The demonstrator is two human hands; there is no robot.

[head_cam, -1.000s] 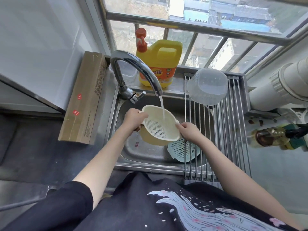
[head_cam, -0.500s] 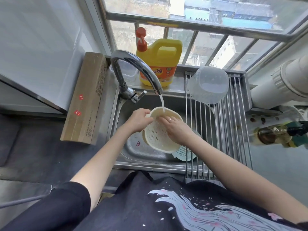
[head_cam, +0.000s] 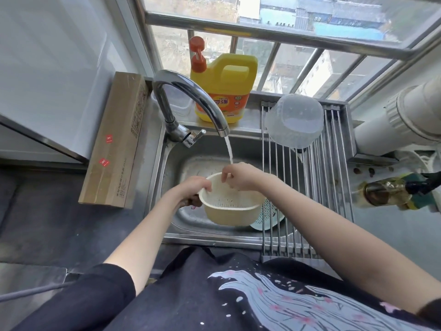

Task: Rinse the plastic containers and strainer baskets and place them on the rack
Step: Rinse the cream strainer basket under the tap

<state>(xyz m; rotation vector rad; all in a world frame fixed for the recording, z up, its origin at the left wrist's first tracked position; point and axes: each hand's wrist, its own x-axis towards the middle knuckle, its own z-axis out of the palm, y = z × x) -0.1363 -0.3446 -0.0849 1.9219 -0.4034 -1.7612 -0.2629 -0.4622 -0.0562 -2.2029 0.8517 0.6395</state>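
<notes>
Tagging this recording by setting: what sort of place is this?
Most likely a home kitchen sink by a high window. A steel sink with a running faucet, a yellow detergent jug on the ledge, and a roll-up drying rack holding an upturned clear container show it.

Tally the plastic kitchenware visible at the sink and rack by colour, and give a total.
Cream strainer basket, held over the sink: 1
Pale green strainer basket, lying in the sink under the rack bars: 1
Translucent container, upside down on the rack: 1
Clear container, behind the tap: 1
Total: 4
</notes>
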